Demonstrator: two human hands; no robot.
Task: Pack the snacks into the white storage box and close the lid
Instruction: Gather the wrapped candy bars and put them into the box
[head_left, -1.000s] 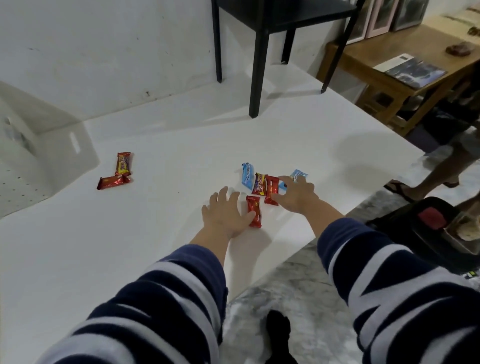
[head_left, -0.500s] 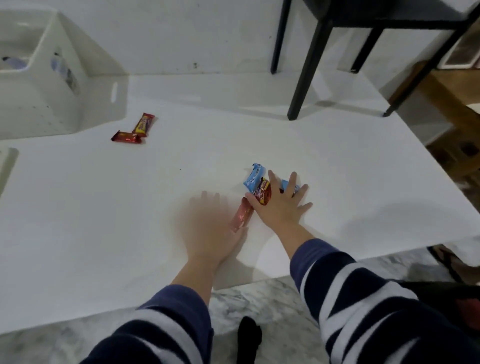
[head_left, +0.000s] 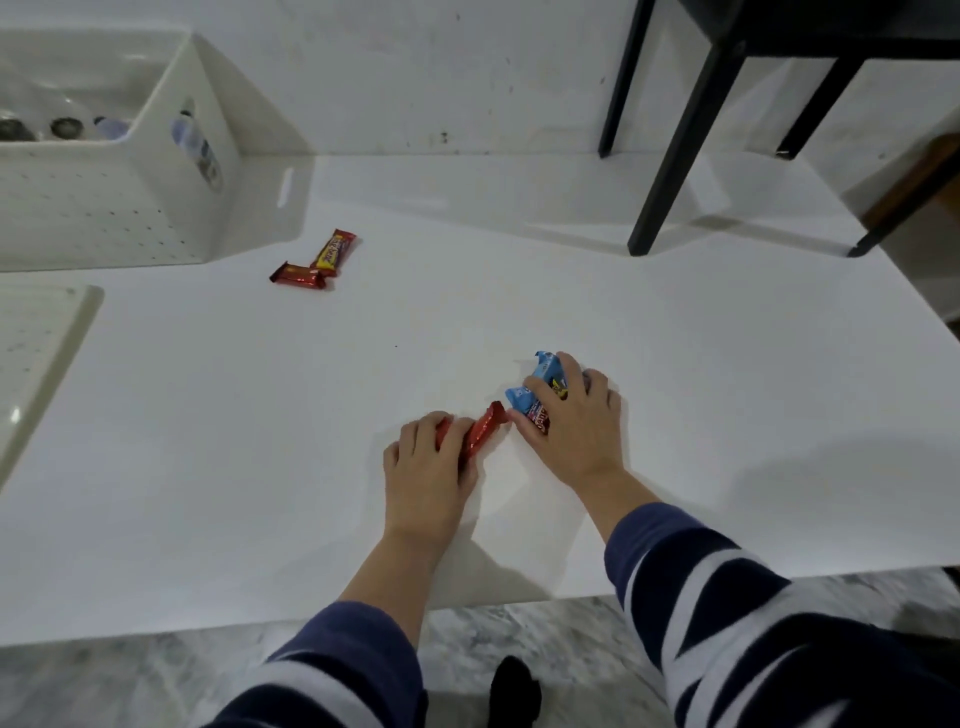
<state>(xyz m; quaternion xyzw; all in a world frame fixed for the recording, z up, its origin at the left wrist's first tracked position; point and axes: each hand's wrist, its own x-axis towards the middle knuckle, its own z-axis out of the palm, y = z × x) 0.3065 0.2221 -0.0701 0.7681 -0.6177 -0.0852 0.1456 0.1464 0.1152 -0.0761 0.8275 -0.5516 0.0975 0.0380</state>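
**Inspector A:** Snacks first. Where do they lie?

**Inspector B:** In two groups on the white table (head_left: 675, 364); near the front edge a red bar (head_left: 480, 430) lies slanted under the left hand (head_left: 428, 467), whose fingers are curled over its lower end, gripping it; its upper end sticks out toward the right hand (head_left: 576, 421).

**Inspector A:** And the right hand?

**Inspector B:** Fingers curled round a bunch of wrappers (head_left: 540, 395), blue ones on top and a red-and-yellow one beneath; it grips them against the tabletop; how many packets are in the bunch I cannot tell.

**Inspector A:** The second group?

**Inspector B:** Well apart, toward the far left; a red packet (head_left: 297, 276) lies flat, touching the end of a red-and-yellow bar (head_left: 335, 251) that angles away from it; neither hand is near them.

**Inspector A:** The container?

**Inspector B:** The white storage box (head_left: 130, 208) stands at the far left against the wall, lid off, its front wall perforated; dark round items and a bottle-like shape show inside, too blurred to identify; the lid (head_left: 47, 332) lies flat on the table just in front of the box.

**Inspector A:** Surroundings?

**Inspector B:** Black furniture legs (head_left: 670, 156) stand on the far right of the table; striped navy-and-white sleeves (head_left: 727, 623) cover both forearms; grey marbled floor (head_left: 104, 686) below the table edge.
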